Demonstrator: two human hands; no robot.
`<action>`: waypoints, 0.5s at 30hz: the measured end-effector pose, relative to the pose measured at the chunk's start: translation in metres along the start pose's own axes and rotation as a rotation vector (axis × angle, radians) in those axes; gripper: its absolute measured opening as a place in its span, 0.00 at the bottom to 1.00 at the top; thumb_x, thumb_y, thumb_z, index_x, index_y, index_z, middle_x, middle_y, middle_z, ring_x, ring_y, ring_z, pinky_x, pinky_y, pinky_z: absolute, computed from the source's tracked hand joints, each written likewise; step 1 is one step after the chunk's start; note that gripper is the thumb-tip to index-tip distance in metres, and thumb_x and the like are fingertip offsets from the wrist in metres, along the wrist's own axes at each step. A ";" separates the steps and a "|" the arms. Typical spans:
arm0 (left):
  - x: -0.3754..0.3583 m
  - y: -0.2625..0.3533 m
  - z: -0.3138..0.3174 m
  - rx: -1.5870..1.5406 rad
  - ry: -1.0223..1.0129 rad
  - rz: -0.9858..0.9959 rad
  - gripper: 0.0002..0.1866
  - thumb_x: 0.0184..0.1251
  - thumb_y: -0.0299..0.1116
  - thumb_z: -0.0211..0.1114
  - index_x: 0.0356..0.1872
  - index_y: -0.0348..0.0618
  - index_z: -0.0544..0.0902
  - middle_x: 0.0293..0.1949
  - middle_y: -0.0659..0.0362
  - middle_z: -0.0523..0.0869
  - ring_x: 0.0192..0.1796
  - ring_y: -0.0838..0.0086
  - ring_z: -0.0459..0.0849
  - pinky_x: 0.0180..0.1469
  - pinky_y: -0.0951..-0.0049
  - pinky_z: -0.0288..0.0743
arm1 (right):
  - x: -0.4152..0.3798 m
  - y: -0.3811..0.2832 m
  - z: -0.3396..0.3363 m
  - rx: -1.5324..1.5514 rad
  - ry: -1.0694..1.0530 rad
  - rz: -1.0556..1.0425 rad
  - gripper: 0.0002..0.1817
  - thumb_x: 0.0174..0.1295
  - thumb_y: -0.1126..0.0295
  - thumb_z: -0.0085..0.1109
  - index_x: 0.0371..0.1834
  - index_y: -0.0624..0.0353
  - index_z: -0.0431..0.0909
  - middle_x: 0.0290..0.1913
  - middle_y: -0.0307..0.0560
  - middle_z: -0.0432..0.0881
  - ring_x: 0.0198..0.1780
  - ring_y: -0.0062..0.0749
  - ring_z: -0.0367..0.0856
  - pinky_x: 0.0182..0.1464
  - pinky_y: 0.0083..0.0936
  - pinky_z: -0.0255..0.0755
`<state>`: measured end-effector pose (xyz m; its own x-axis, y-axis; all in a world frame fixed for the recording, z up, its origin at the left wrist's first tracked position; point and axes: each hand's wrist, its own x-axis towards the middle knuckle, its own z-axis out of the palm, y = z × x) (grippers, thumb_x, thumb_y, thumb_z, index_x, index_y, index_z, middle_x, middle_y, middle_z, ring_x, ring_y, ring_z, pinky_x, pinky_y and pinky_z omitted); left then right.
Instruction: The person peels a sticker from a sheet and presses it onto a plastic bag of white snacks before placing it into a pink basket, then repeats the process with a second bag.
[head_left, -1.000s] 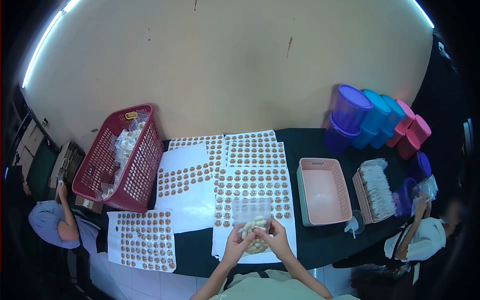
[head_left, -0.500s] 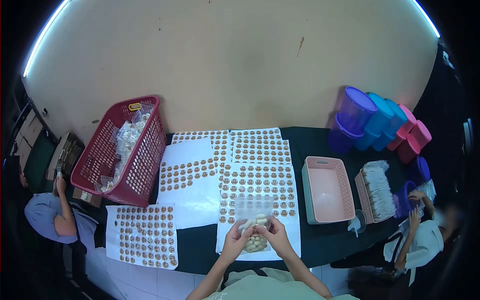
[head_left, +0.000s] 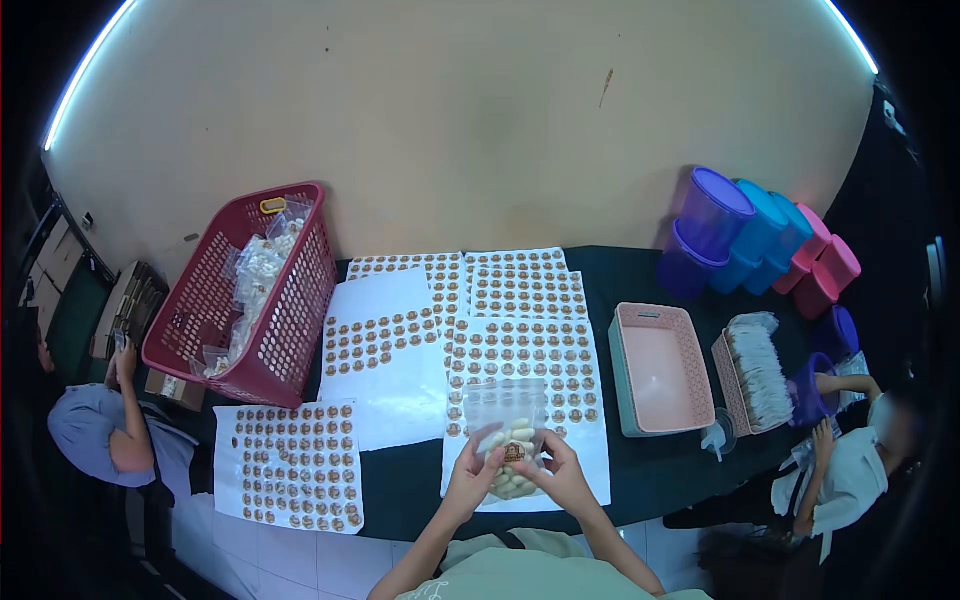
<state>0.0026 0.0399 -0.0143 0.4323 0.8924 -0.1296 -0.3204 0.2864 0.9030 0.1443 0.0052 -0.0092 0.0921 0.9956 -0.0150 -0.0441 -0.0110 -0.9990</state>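
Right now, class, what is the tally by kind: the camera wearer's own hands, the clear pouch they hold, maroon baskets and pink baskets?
Left hand and right hand: 2
Clear pouch: 1
Maroon basket: 1
Large pink basket and small pink basket: 2
Total: 6

head view faces forward, down over the table (head_left: 400, 488).

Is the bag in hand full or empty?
Partly full: pale pieces show through the lower part of the bag, none near its top edge.
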 end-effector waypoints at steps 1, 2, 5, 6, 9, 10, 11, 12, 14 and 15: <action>0.000 0.000 -0.001 0.003 0.003 0.004 0.22 0.63 0.35 0.53 0.56 0.40 0.62 0.40 0.54 0.79 0.40 0.78 0.78 0.41 0.80 0.72 | 0.000 -0.003 0.006 -0.155 0.043 -0.062 0.18 0.51 0.66 0.61 0.42 0.63 0.71 0.35 0.39 0.74 0.36 0.19 0.70 0.37 0.17 0.68; 0.000 0.001 -0.002 0.028 0.030 0.028 0.21 0.62 0.35 0.55 0.54 0.39 0.64 0.39 0.55 0.79 0.39 0.78 0.78 0.40 0.80 0.72 | 0.000 0.000 0.009 -0.105 0.038 -0.051 0.20 0.48 0.66 0.63 0.43 0.64 0.71 0.34 0.40 0.74 0.35 0.20 0.71 0.35 0.18 0.68; 0.003 -0.001 -0.013 0.119 0.103 0.007 0.18 0.60 0.35 0.57 0.48 0.35 0.70 0.37 0.57 0.80 0.37 0.81 0.78 0.38 0.82 0.72 | 0.000 0.010 0.019 -0.110 0.033 -0.055 0.20 0.49 0.67 0.62 0.43 0.64 0.71 0.35 0.41 0.74 0.35 0.20 0.71 0.34 0.19 0.69; 0.004 -0.002 -0.017 0.182 0.144 -0.046 0.17 0.59 0.35 0.59 0.45 0.34 0.73 0.35 0.59 0.80 0.35 0.82 0.77 0.37 0.83 0.71 | 0.000 0.015 0.022 -0.099 0.038 -0.044 0.19 0.51 0.69 0.60 0.44 0.64 0.70 0.35 0.41 0.75 0.36 0.20 0.71 0.35 0.18 0.69; 0.004 -0.004 -0.019 0.163 0.173 0.029 0.14 0.59 0.36 0.59 0.40 0.34 0.77 0.33 0.61 0.81 0.32 0.85 0.76 0.35 0.85 0.71 | -0.005 0.019 0.035 0.075 0.104 -0.039 0.16 0.54 0.71 0.56 0.45 0.65 0.69 0.35 0.41 0.75 0.37 0.20 0.72 0.38 0.18 0.69; 0.004 -0.005 -0.020 0.162 0.174 0.026 0.14 0.59 0.36 0.59 0.40 0.34 0.77 0.33 0.61 0.81 0.32 0.85 0.76 0.35 0.85 0.71 | -0.006 0.020 0.036 0.074 0.104 -0.036 0.16 0.54 0.71 0.56 0.45 0.65 0.69 0.35 0.41 0.75 0.37 0.20 0.72 0.38 0.18 0.69; 0.005 -0.006 -0.023 0.151 0.144 -0.003 0.15 0.60 0.36 0.58 0.41 0.34 0.76 0.33 0.61 0.80 0.33 0.85 0.76 0.36 0.85 0.71 | -0.006 0.020 0.036 0.124 0.106 -0.016 0.15 0.55 0.72 0.55 0.45 0.65 0.69 0.36 0.40 0.75 0.37 0.19 0.72 0.39 0.17 0.69; 0.008 -0.006 -0.025 0.140 0.113 -0.029 0.15 0.60 0.36 0.58 0.42 0.34 0.76 0.33 0.61 0.80 0.33 0.85 0.76 0.36 0.85 0.70 | -0.004 0.019 0.035 0.175 0.106 0.001 0.15 0.56 0.73 0.54 0.46 0.65 0.69 0.36 0.40 0.74 0.38 0.19 0.72 0.40 0.17 0.69; 0.012 -0.002 -0.029 0.116 0.064 -0.052 0.16 0.60 0.36 0.58 0.43 0.34 0.75 0.34 0.61 0.80 0.34 0.85 0.76 0.37 0.85 0.70 | -0.002 0.019 0.033 0.158 0.113 -0.014 0.14 0.56 0.74 0.53 0.46 0.65 0.69 0.37 0.41 0.74 0.38 0.19 0.72 0.40 0.17 0.69; 0.013 0.002 -0.029 0.090 0.018 -0.082 0.16 0.61 0.36 0.57 0.44 0.34 0.75 0.35 0.60 0.80 0.35 0.84 0.76 0.38 0.84 0.70 | -0.001 0.018 0.033 0.143 0.120 -0.021 0.14 0.56 0.74 0.53 0.46 0.65 0.69 0.37 0.41 0.74 0.39 0.18 0.72 0.41 0.17 0.69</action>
<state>-0.0168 0.0624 -0.0260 0.4385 0.8735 -0.2116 -0.2072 0.3273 0.9219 0.1110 0.0066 -0.0259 0.2122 0.9772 -0.0074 -0.1807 0.0318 -0.9830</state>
